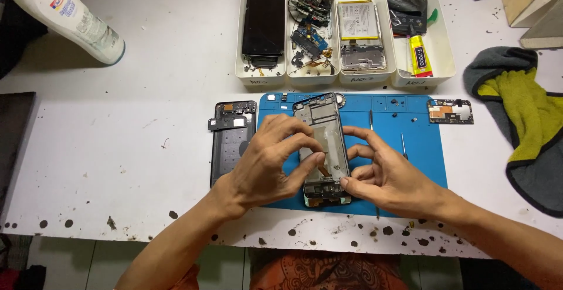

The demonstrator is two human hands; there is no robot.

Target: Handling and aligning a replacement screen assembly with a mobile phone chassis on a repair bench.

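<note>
An opened phone frame (321, 120) lies lengthwise on a blue work mat (410, 149). My left hand (267, 164) rests over its left side, thumb and fingertips pressing near the lower middle of the frame. My right hand (384, 175) grips the frame's lower right edge, fingers curled against it. The frame's lower part is partly hidden by both hands. A black back cover (230, 143) lies just left of the mat, beside my left hand.
Several white trays (346, 73) at the back hold a black phone, circuit parts, a battery and a yellow glue tube (419, 58). A small circuit board (450, 112) lies right of the mat. A grey-green cloth (522, 120) sits far right, a white bottle (67, 14) far left.
</note>
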